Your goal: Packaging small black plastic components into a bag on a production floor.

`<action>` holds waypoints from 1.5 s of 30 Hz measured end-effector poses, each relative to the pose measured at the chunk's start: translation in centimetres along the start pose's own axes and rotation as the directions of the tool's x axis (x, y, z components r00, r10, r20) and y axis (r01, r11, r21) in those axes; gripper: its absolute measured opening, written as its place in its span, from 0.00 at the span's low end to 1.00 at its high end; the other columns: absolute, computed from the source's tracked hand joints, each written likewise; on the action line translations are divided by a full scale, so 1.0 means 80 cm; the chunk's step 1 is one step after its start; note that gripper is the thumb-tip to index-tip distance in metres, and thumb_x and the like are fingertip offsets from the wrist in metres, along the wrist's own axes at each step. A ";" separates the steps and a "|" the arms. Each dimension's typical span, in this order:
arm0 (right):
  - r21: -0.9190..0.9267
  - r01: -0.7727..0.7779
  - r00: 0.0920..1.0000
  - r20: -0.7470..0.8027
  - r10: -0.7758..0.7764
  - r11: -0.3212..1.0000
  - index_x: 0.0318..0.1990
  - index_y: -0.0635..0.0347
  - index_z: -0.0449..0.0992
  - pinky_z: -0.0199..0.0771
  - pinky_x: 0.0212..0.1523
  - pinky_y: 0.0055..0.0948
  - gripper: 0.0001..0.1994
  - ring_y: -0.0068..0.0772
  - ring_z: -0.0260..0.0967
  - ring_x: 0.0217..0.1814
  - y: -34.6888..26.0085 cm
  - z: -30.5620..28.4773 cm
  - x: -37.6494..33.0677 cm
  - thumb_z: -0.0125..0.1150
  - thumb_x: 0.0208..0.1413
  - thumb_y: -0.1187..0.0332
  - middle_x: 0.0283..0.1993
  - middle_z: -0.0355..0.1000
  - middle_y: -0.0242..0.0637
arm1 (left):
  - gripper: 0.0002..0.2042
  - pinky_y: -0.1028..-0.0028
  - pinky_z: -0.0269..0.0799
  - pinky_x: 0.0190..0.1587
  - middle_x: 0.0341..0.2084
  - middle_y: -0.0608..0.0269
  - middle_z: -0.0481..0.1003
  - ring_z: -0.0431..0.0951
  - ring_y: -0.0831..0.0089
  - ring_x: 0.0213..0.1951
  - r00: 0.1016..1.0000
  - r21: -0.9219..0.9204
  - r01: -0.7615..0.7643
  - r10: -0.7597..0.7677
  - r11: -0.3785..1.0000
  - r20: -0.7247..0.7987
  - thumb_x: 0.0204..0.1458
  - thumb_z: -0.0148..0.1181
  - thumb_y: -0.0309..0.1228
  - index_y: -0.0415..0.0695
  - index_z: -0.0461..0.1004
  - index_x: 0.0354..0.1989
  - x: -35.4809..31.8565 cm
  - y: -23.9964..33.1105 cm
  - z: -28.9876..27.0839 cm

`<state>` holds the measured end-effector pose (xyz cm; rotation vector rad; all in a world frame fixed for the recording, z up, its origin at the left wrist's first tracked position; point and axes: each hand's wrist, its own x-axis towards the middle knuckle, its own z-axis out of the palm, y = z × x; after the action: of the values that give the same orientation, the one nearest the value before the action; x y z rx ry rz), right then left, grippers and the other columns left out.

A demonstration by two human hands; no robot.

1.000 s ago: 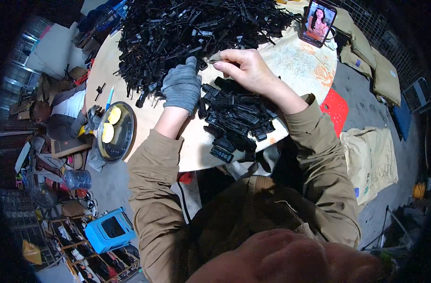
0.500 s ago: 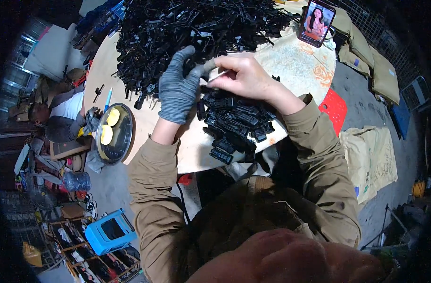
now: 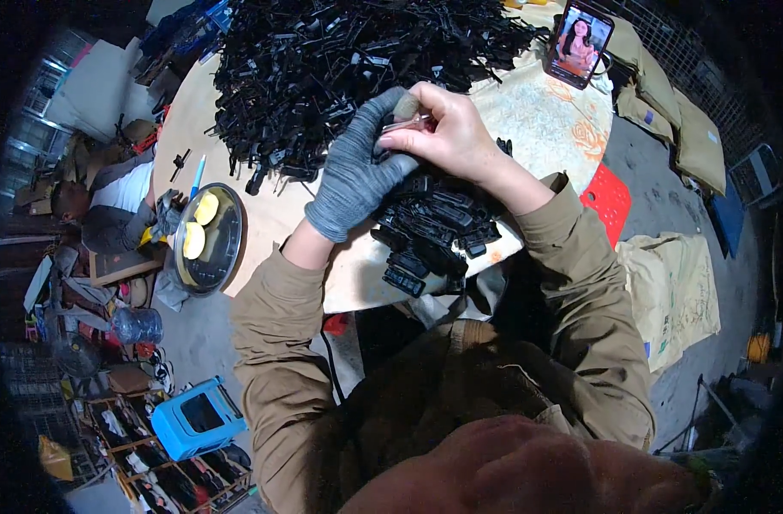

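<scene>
In front of me on the round table (image 3: pixel 186 128), my left hand (image 3: pixel 357 167), in a grey knit glove, has its fingers curled toward my right hand (image 3: pixel 449 133). The bare right hand pinches a slim pale piece (image 3: pixel 408 124) between thumb and forefinger, right at the gloved fingertips. Whatever the left fingers grip is hidden. Just below both hands lies a smaller heap of black plastic parts (image 3: pixel 434 223), stacked roughly side by side. Beyond the hands spreads a large pile of thin black plastic parts (image 3: pixel 323 68).
A dark round dish (image 3: pixel 230 244) with two yellow-and-white pieces (image 3: pixel 199 224) sits at the left edge, beside a blue pen (image 3: pixel 198 176). A phone (image 3: pixel 579 43) stands far right. Another person (image 3: pixel 113 206) is beyond the left edge. At right are a red stool (image 3: pixel 608 201) and sacks (image 3: pixel 669 295).
My left hand has shifted right and turned inward, its fingers curling from spread to closed against the right hand. The right hand has moved slightly right.
</scene>
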<state>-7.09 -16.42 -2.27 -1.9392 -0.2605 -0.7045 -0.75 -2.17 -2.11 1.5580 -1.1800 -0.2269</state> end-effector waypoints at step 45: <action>0.350 -0.223 0.967 -0.038 0.252 0.910 0.35 0.62 0.73 0.57 0.22 0.11 0.09 0.09 0.59 0.23 -0.010 -0.035 0.009 0.59 0.48 0.68 0.25 0.68 0.23 | 0.23 0.74 0.65 0.47 0.41 0.57 0.69 0.70 0.70 0.43 0.972 -0.199 0.057 -0.099 0.978 -0.212 0.42 0.61 0.31 0.37 0.64 0.48 -0.005 0.018 -0.022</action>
<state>-7.88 -18.60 -0.37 -1.5703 -0.0850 -0.5355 -0.54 -0.63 -0.43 1.4208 -0.8970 -0.2076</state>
